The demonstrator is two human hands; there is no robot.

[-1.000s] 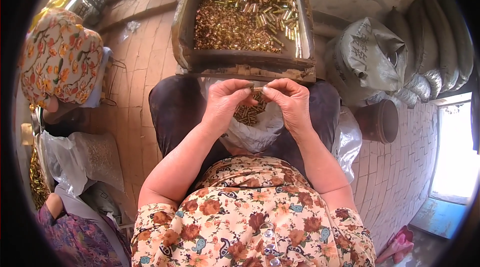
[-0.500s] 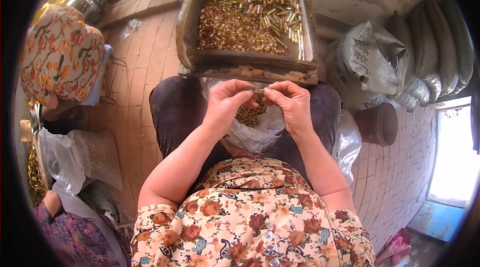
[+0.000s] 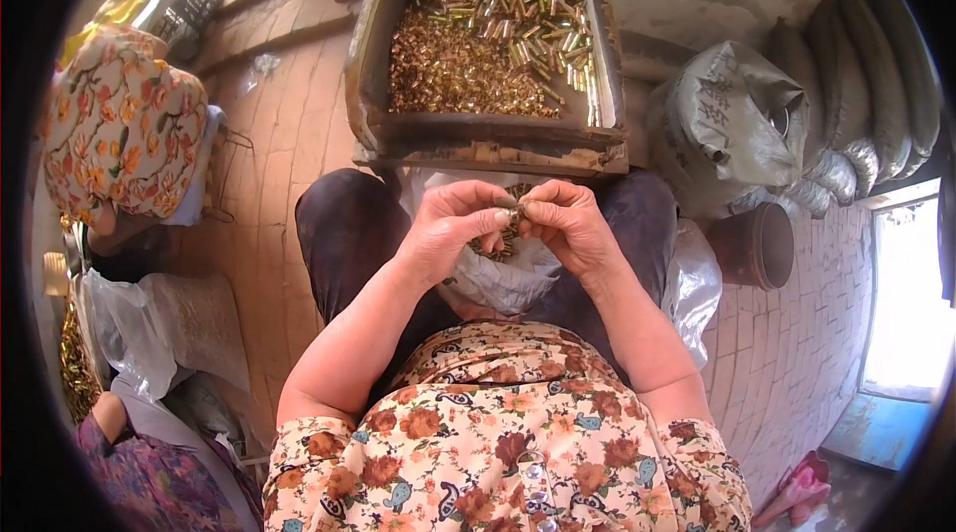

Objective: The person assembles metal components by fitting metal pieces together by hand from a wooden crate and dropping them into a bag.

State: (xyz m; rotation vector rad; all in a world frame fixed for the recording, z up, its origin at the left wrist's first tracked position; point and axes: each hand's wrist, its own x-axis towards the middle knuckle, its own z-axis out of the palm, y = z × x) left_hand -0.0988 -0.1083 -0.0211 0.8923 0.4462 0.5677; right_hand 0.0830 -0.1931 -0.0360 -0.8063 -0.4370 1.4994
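My left hand [image 3: 435, 235] and my right hand [image 3: 566, 229] meet above my lap, fingers pinched together. Between the fingertips is a small metal piece [image 3: 515, 212], too small to tell its exact kind. Just under them, a white plastic bag [image 3: 503, 285] lies between my knees, with brass-coloured metal pieces in it, partly hidden by my hands. Beyond my knees stands a worn wooden tray [image 3: 478, 130]. Gold-coloured metal tubes [image 3: 543, 9] lie scattered in its far and right part, while a heap of smaller gold-coloured fittings [image 3: 448, 74] fills its near left.
Stuffed sacks [image 3: 732, 114] and a brown bucket [image 3: 762, 245] stand at the right. On the left sit two other people, one in a flowered top [image 3: 124, 129], one in a purple sleeve [image 3: 159, 467]. A clear plastic bag [image 3: 129, 323] lies between them on the brick floor.
My hands have drawn closer together, fingertips now meeting at the small piece. The tray, bag and my hands all appear slightly lower in view.
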